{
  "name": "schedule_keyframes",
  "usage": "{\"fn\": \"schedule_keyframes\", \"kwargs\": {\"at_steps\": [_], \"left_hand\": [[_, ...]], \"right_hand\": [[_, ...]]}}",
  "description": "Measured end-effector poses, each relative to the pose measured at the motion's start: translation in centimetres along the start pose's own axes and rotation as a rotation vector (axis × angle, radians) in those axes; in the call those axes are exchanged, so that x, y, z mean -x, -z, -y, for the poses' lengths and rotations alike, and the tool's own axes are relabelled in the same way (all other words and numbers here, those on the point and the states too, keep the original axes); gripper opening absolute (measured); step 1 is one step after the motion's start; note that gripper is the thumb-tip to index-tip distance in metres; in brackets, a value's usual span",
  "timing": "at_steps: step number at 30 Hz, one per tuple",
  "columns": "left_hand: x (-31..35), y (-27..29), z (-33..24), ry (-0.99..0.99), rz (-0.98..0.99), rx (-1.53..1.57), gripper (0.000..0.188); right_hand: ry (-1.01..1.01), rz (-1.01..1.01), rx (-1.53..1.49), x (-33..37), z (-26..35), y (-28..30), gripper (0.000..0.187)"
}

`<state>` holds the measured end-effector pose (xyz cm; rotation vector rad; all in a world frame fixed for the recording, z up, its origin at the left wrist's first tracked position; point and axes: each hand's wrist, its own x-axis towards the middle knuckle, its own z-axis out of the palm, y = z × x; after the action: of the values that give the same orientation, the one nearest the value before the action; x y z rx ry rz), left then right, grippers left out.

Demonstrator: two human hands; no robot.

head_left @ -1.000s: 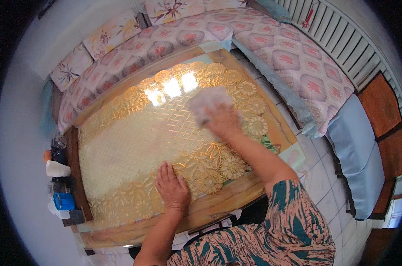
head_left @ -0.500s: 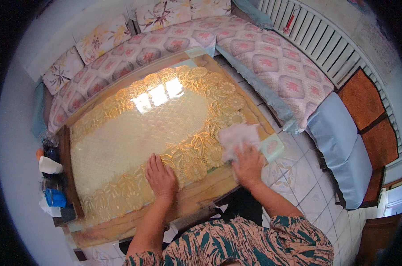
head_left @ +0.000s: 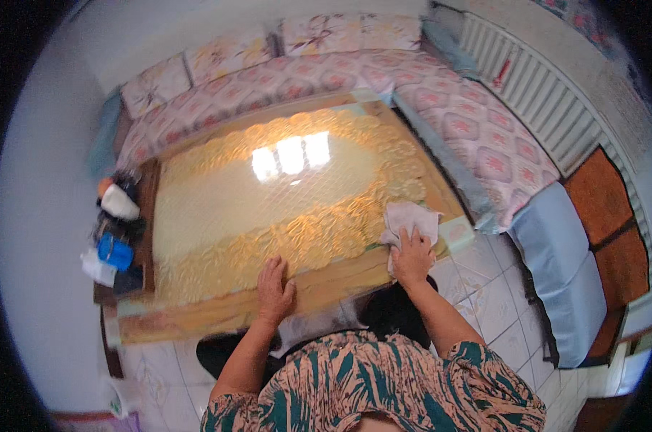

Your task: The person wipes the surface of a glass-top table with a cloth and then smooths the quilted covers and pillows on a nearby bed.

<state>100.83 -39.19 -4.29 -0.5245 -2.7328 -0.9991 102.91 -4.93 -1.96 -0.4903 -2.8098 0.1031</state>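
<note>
A low wooden table (head_left: 196, 317) carries a golden lace cover under a glossy top that reflects a window. My right hand (head_left: 412, 259) presses a pale crumpled cloth (head_left: 411, 219) onto the table's near right corner. My left hand (head_left: 274, 288) lies flat, fingers apart, on the near edge of the table, a little left of centre. Both forearms come up from the lower edge, over a patterned teal and pink top.
Bottles and containers, among them a blue one (head_left: 114, 252) and a white one (head_left: 119, 203), crowd the table's left end. Cushioned benches with pink patterned covers (head_left: 477, 137) run along the far and right sides. A white radiator (head_left: 549, 101) stands at the right wall. Tiled floor (head_left: 491, 302) lies beside the table.
My right hand has drawn the cloth from the far middle of the table toward me to the near right corner. My left hand stayed flat on the near edge.
</note>
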Motion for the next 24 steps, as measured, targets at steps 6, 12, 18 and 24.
{"fn": "schedule_keyframes", "kwargs": {"at_steps": [6,12,18,24], "left_hand": [[5.4,3.4,-1.6,0.131,-0.189,0.015,0.061],[3.8,4.0,-4.4,0.048,-0.118,-0.072,0.062],[2.2,1.8,-6.2,0.138,-0.03,-0.366,0.064],[-1.4,-0.1,-3.1,0.129,-0.07,-0.383,0.052]], "right_hand": [[0.529,0.143,-0.176,4.6,14.2,-0.2,0.062],[0.685,0.201,-0.719,3.8,18.3,0.7,0.06],[0.441,-0.009,-0.447,2.1,8.2,-1.2,0.056],[0.272,0.187,-0.197,3.5,5.3,-0.4,0.06]]}}
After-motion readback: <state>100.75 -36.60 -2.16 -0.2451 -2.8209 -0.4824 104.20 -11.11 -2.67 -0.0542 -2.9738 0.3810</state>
